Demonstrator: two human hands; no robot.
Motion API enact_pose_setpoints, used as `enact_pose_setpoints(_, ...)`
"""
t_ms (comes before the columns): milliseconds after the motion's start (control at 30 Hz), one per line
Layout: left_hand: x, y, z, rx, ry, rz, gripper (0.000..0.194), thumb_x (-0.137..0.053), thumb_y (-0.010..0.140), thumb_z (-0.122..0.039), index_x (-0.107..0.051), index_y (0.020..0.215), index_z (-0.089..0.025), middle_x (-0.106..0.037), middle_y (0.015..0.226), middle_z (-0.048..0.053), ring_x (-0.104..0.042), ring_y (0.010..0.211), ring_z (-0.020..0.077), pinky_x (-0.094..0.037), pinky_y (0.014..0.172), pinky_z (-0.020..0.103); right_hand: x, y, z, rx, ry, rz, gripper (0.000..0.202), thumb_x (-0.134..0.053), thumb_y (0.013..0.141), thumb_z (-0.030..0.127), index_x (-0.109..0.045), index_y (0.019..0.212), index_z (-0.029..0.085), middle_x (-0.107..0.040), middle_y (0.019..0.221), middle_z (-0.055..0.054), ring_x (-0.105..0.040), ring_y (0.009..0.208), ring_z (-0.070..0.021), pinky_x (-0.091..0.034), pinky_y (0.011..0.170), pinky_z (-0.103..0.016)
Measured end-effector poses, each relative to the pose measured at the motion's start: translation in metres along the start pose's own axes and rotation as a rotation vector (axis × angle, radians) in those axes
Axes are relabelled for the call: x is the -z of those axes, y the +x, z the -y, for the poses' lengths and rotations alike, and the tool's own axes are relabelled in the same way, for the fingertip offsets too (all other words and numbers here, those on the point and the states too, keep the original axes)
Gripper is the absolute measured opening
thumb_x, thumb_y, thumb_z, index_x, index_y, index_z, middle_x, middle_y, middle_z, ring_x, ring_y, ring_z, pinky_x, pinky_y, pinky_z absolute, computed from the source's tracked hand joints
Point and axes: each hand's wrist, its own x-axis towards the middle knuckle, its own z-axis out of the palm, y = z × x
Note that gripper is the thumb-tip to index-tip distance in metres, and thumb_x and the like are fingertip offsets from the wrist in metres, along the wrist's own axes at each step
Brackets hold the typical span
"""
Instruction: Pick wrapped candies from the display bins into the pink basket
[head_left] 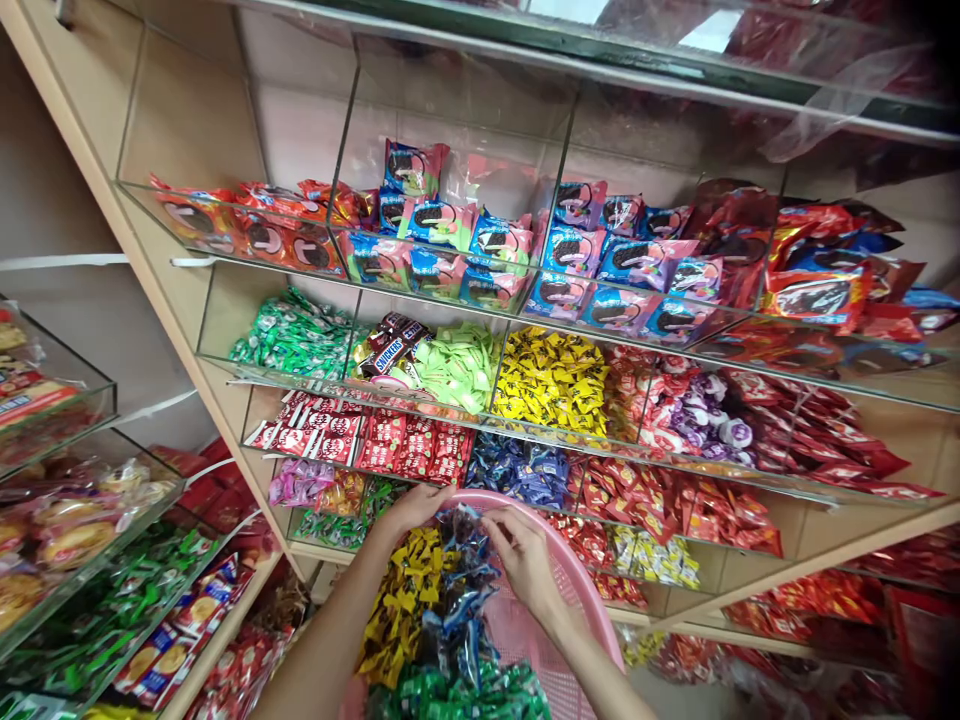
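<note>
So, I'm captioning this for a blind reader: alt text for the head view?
Both hands, left and right, grip a bag of blue candies above a pink basket holding yellow and green candy bags, facing glass shelves of sweets.

Two hands (480, 545), one pink basket (577, 600), three candy bags (450, 610), four glass shelf tiers (420, 405).

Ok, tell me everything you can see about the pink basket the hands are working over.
The pink basket is plastic by its look, with a rounded rim and a fine mesh wall. It sits low in front of the shelves, partly cut off by the picture's bottom edge. Heaped inside are yellow candies, blue-wrapped candies and green ones. The left hand and the right hand both pinch the blue-wrapped candies at the top of the heap, above the far rim.
</note>
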Motion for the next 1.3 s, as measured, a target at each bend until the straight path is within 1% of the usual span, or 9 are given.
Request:
enact_pose_setpoints(100, 0.0, 0.002, 0.003, -0.024, 0.027, -0.025, 0.064, -0.034, 0.071, -0.071, -0.059, 0.063, -0.013, -0.052, 0.056, -0.001, -0.04, 0.055, 0.0119, -0.029, 0.055, 0.022, -0.006, -0.013, 0.002, -0.024, -0.003, 0.076, 0.022, -0.044, 0.087, 0.03, -0.064, 0.091, 0.021, -0.063, 0.081, -0.003, -0.057, 0.073, -0.0149, -0.042, 0.065, -0.024)
enact_pose_setpoints(233, 0.0, 0.002, 0.005, -0.037, 0.03, -0.028, 0.063, -0.033, 0.071, -0.07, -0.058, 0.065, -0.013, -0.054, 0.061, 0.0, -0.042, 0.059, 0.0138, -0.031, 0.058, 0.023, -0.009, -0.023, 0.001, -0.042, -0.009, 0.131, 0.023, -0.043, 0.088, 0.029, -0.064, 0.091, 0.021, -0.062, 0.081, -0.003, -0.056, 0.074, -0.015, -0.041, 0.066, -0.024)
enact_pose_setpoints(467, -0.002, 0.002, 0.007, -0.025, 0.037, -0.038, 0.063, -0.031, 0.072, -0.07, -0.058, 0.065, -0.014, -0.055, 0.061, 0.0, -0.044, 0.06, 0.0144, -0.031, 0.057, 0.022, -0.013, -0.028, -0.001, -0.102, 0.016, 0.079, 0.024, -0.044, 0.087, 0.032, -0.063, 0.082, 0.02, -0.061, 0.076, -0.003, -0.055, 0.071, -0.0147, -0.04, 0.065, -0.024)
enact_pose_setpoints(633, -0.001, 0.002, 0.005, -0.029, 0.07, -0.035, 0.064, -0.03, 0.072, -0.071, -0.058, 0.064, -0.014, -0.055, 0.06, 0.0, -0.044, 0.059, 0.014, -0.031, 0.058, 0.022, -0.02, -0.03, -0.002, -0.079, 0.004, 0.097, 0.027, -0.042, 0.088, 0.033, -0.063, 0.08, 0.019, -0.061, 0.075, -0.004, -0.056, 0.071, -0.0145, -0.041, 0.064, -0.024)
enact_pose_setpoints(833, 0.0, -0.001, 0.0, -0.049, 0.079, -0.034, 0.061, -0.03, 0.073, -0.069, -0.056, 0.061, -0.015, -0.052, 0.056, -0.001, -0.042, 0.056, 0.0136, -0.031, 0.059, 0.023, -0.024, -0.033, -0.006, -0.025, -0.047, 0.127, 0.025, -0.04, 0.089, 0.03, -0.063, 0.085, 0.02, -0.061, 0.08, -0.004, -0.057, 0.075, -0.0149, -0.043, 0.067, -0.025)
enact_pose_setpoints(967, 0.001, -0.003, -0.002, -0.048, 0.099, -0.041, 0.063, -0.029, 0.073, -0.07, -0.057, 0.063, -0.014, -0.054, 0.058, -0.001, -0.042, 0.057, 0.0138, -0.031, 0.059, 0.023, -0.025, -0.032, -0.007, -0.014, -0.068, 0.15, 0.025, -0.039, 0.089, 0.029, -0.063, 0.088, 0.021, -0.061, 0.085, -0.005, -0.056, 0.079, -0.0158, -0.044, 0.069, -0.027)
enact_pose_setpoints(1100, 0.002, -0.003, -0.001, -0.026, 0.111, -0.025, 0.065, -0.028, 0.072, -0.07, -0.059, 0.065, -0.014, -0.055, 0.06, 0.0, -0.044, 0.057, 0.0138, -0.03, 0.057, 0.022, -0.026, -0.033, -0.006, -0.011, -0.089, 0.148, 0.024, -0.039, 0.089, 0.028, -0.062, 0.089, 0.021, -0.06, 0.088, -0.005, -0.057, 0.08, -0.016, -0.045, 0.071, -0.027)
enact_pose_setpoints(1200, 0.001, -0.002, 0.0, -0.024, 0.119, -0.037, 0.065, -0.029, 0.072, -0.07, -0.061, 0.067, -0.014, -0.058, 0.062, 0.001, -0.047, 0.059, 0.0146, -0.031, 0.059, 0.022, -0.022, -0.032, -0.004, -0.028, -0.103, 0.132, 0.024, -0.039, 0.089, 0.029, -0.061, 0.093, 0.021, -0.06, 0.091, -0.005, -0.057, 0.082, -0.0159, -0.045, 0.073, -0.027)
enact_pose_setpoints(1300, 0.0, -0.001, 0.0, -0.037, 0.13, -0.056, 0.065, -0.029, 0.072, -0.07, -0.062, 0.068, -0.014, -0.06, 0.066, 0.001, -0.047, 0.061, 0.0154, -0.032, 0.062, 0.023, -0.014, -0.025, -0.003, -0.028, -0.121, 0.101, 0.024, -0.04, 0.089, 0.03, -0.061, 0.096, 0.021, -0.061, 0.091, -0.005, -0.057, 0.083, -0.016, -0.045, 0.074, -0.027)
